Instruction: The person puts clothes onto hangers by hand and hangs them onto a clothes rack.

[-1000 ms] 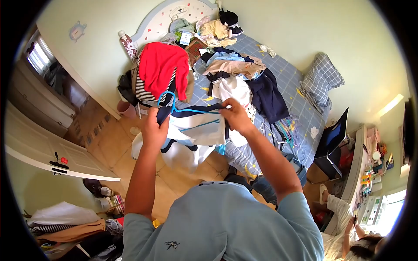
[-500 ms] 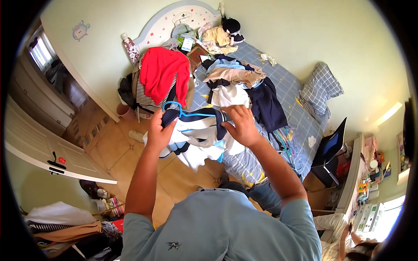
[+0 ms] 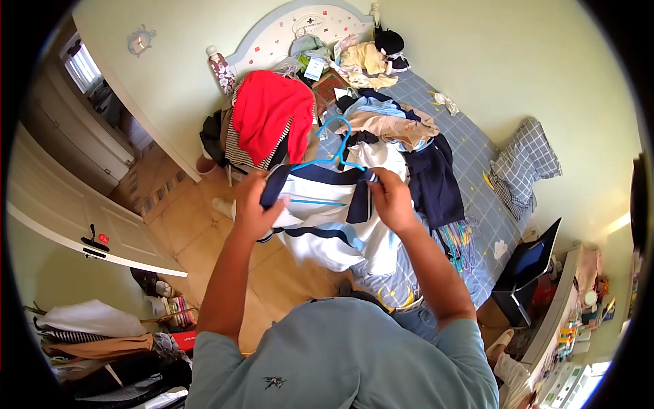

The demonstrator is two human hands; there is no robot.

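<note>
A white polo shirt (image 3: 320, 185) with a navy collar and trim hangs spread between my hands. Its blue hanger (image 3: 338, 151) sits inside the collar, hook pointing up and away from me, with the lower bar showing through the neck opening. My left hand (image 3: 255, 208) is closed on the navy collar edge at the left. On the other side, my right hand (image 3: 395, 202) pinches the collar's right end between thumb and fingers. Below my hands the lower part of the shirt drapes over the floor and the bed's near edge, slightly blurred.
Ahead is a bed (image 3: 487, 194) with piled clothes, navy trousers (image 3: 436, 180) and a bundle of thin hangers (image 3: 458, 245). A red garment (image 3: 272, 112) tops a heap at left. An open door (image 3: 116, 238) and clothes rack stand left; another person's leg (image 3: 501, 347) shows lower right.
The hanger's hook has swung from beside my left hand to upright in the middle. My hands have spread the shirt wider, and the view has shifted slightly left.
</note>
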